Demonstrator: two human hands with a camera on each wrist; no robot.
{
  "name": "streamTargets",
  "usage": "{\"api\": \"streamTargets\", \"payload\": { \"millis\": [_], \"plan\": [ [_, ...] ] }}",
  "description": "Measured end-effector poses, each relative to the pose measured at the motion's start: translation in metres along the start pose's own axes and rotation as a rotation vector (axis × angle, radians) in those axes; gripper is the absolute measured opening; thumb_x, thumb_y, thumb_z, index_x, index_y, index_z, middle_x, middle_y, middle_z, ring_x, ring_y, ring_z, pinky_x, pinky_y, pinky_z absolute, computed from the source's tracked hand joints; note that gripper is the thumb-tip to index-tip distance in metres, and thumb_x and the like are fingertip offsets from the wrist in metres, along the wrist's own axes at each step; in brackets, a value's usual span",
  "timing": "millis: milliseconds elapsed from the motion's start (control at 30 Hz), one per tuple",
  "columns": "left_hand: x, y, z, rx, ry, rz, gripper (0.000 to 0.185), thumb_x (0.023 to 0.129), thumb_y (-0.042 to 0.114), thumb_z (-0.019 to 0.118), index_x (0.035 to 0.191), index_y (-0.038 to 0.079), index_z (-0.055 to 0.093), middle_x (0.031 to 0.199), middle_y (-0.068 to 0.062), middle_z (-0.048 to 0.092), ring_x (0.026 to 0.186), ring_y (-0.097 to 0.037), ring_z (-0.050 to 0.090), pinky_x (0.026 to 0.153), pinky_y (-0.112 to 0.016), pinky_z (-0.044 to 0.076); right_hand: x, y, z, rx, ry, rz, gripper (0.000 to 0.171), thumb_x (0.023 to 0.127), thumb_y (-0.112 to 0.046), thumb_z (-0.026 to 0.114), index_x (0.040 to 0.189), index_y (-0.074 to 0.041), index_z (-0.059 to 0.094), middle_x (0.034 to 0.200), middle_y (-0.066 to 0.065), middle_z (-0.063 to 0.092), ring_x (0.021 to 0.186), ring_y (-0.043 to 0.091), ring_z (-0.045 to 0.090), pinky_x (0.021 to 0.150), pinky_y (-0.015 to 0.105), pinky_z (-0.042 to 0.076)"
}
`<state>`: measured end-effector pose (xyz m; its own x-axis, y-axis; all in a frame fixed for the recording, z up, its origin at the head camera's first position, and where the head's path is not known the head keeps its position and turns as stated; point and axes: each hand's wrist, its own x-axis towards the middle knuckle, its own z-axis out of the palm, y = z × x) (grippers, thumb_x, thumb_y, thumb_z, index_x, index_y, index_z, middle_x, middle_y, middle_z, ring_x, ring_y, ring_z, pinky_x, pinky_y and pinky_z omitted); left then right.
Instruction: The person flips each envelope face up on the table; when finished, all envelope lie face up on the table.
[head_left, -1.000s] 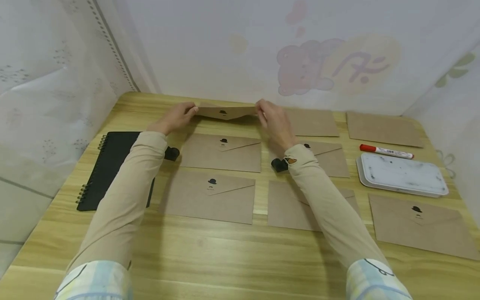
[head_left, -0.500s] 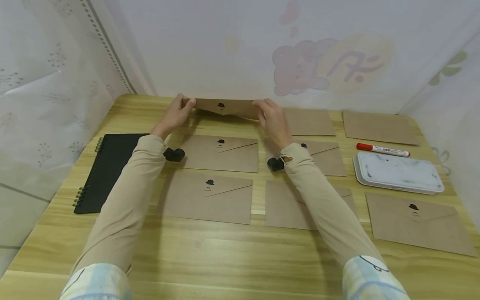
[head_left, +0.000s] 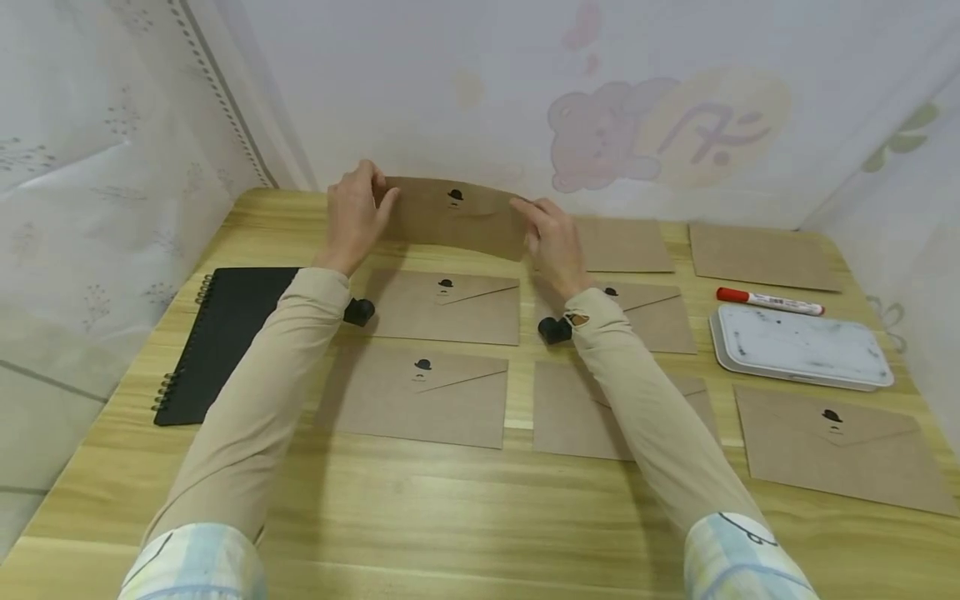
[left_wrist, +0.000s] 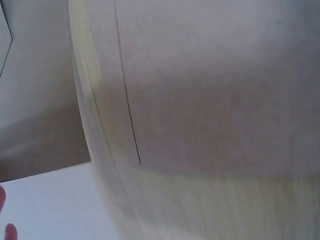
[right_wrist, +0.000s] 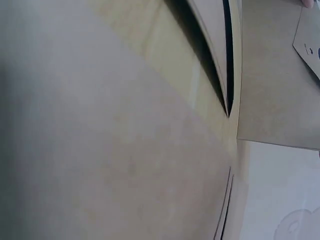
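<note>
At the back of the table a brown kraft envelope (head_left: 457,221) stands tilted up, bowed a little, its front with a small black hat print facing me. My left hand (head_left: 356,212) holds its left end, thumb in front and forefinger at the top corner. My right hand (head_left: 557,246) pinches the right end near the upper edge. In the left wrist view two fingertips (left_wrist: 10,231) show beside the envelope's end (left_wrist: 40,110). The right wrist view shows its pointed flap (right_wrist: 310,42) and, at the top, a fingertip.
Several more envelopes lie flat in rows, among them one front left (head_left: 420,400) and one front right (head_left: 843,450). A black spiral notebook (head_left: 225,333) is at left. A red marker (head_left: 772,301) and a whitish case (head_left: 802,346) are at right. A patterned curtain-like backdrop (head_left: 450,83) stands behind.
The envelope has gone from lying nearly edge-on to me to tilted up, showing its front. Both hands have risen with it, the left one higher.
</note>
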<state>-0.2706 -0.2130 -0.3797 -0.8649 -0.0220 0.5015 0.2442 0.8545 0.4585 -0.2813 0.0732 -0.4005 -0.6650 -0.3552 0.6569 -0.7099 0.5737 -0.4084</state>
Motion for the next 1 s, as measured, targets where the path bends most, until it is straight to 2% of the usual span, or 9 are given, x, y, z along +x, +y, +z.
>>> {"api": "streamTargets", "payload": {
  "millis": [67, 167, 267, 333, 467, 567, 667, 800, 1000],
  "plan": [
    [-0.001, -0.001, -0.002, 0.06, -0.037, 0.024, 0.024, 0.09, 0.016, 0.062, 0.103, -0.001, 0.053, 0.097, -0.018, 0.059, 0.091, -0.036, 0.05, 0.081, -0.049, 0.036, 0.002, -0.002, 0.0, -0.046, -0.072, 0.047, 0.041, 0.082, 0.013, 0.052, 0.119, -0.003, 0.063, 0.098, 0.016, 0.061, 0.082, 0.025, 0.057, 0.073, 0.033, 0.048],
    [-0.002, -0.004, -0.002, 0.127, -0.103, 0.039, 0.032, 0.089, 0.012, 0.062, 0.115, -0.003, 0.051, 0.115, -0.021, 0.054, 0.106, -0.039, 0.044, 0.087, -0.052, 0.034, 0.007, -0.006, 0.002, -0.07, -0.272, 0.15, 0.044, 0.088, 0.002, 0.055, 0.13, -0.007, 0.054, 0.11, 0.016, 0.052, 0.089, 0.025, 0.052, 0.077, 0.033, 0.045],
    [-0.003, -0.004, 0.001, 0.172, -0.199, 0.049, 0.042, 0.087, 0.003, 0.06, 0.125, -0.004, 0.044, 0.125, -0.024, 0.044, 0.116, -0.041, 0.036, 0.091, -0.054, 0.028, 0.01, -0.01, 0.006, -0.065, -0.479, 0.252, 0.054, 0.09, -0.011, 0.059, 0.141, -0.011, 0.04, 0.124, 0.02, 0.04, 0.103, 0.028, 0.047, 0.088, 0.036, 0.042],
    [-0.004, -0.002, 0.004, 0.192, -0.272, 0.049, 0.051, 0.082, -0.003, 0.06, 0.129, -0.006, 0.039, 0.129, -0.026, 0.038, 0.118, -0.042, 0.031, 0.092, -0.055, 0.025, 0.009, -0.011, 0.009, -0.051, -0.555, 0.312, 0.062, 0.089, -0.015, 0.061, 0.144, -0.011, 0.034, 0.129, 0.022, 0.035, 0.11, 0.03, 0.043, 0.094, 0.039, 0.038],
    [-0.004, 0.001, 0.009, 0.216, -0.38, 0.06, 0.063, 0.074, -0.009, 0.06, 0.131, -0.008, 0.034, 0.131, -0.03, 0.031, 0.118, -0.045, 0.026, 0.091, -0.055, 0.022, 0.004, -0.007, 0.015, -0.108, -0.592, 0.35, 0.063, 0.087, -0.017, 0.064, 0.143, -0.011, 0.036, 0.122, 0.02, 0.039, 0.105, 0.029, 0.041, 0.09, 0.038, 0.036],
    [-0.003, 0.001, 0.01, 0.228, -0.402, 0.056, 0.057, 0.075, -0.007, 0.057, 0.128, -0.008, 0.036, 0.129, -0.03, 0.033, 0.116, -0.046, 0.027, 0.091, -0.056, 0.022, 0.0, -0.002, 0.019, -0.149, -0.579, 0.35, 0.055, 0.088, -0.019, 0.064, 0.139, -0.011, 0.044, 0.112, 0.017, 0.045, 0.097, 0.026, 0.04, 0.081, 0.037, 0.035],
    [-0.004, -0.002, 0.011, 0.226, -0.412, 0.017, 0.045, 0.079, -0.005, 0.051, 0.123, -0.006, 0.04, 0.126, -0.03, 0.036, 0.114, -0.046, 0.03, 0.09, -0.056, 0.022, 0.001, 0.0, 0.021, -0.155, -0.574, 0.36, 0.05, 0.088, -0.02, 0.064, 0.135, -0.011, 0.049, 0.11, 0.016, 0.05, 0.096, 0.026, 0.04, 0.079, 0.036, 0.034],
    [-0.006, -0.005, 0.015, 0.209, -0.46, -0.052, 0.036, 0.081, -0.005, 0.047, 0.117, -0.002, 0.042, 0.123, -0.028, 0.039, 0.114, -0.044, 0.03, 0.089, -0.055, 0.023, 0.003, -0.002, 0.021, -0.172, -0.599, 0.368, 0.045, 0.089, -0.019, 0.064, 0.132, -0.011, 0.053, 0.111, 0.015, 0.052, 0.099, 0.027, 0.041, 0.082, 0.037, 0.034],
    [-0.011, -0.008, 0.023, 0.199, -0.598, -0.112, 0.028, 0.092, 0.005, 0.038, 0.119, 0.003, 0.043, 0.125, -0.028, 0.039, 0.115, -0.043, 0.029, 0.093, -0.056, 0.018, 0.002, -0.008, 0.019, -0.26, -0.671, 0.391, 0.037, 0.092, -0.023, 0.059, 0.128, -0.013, 0.057, 0.121, 0.014, 0.053, 0.108, 0.029, 0.04, 0.091, 0.039, 0.033]
  ]
}}
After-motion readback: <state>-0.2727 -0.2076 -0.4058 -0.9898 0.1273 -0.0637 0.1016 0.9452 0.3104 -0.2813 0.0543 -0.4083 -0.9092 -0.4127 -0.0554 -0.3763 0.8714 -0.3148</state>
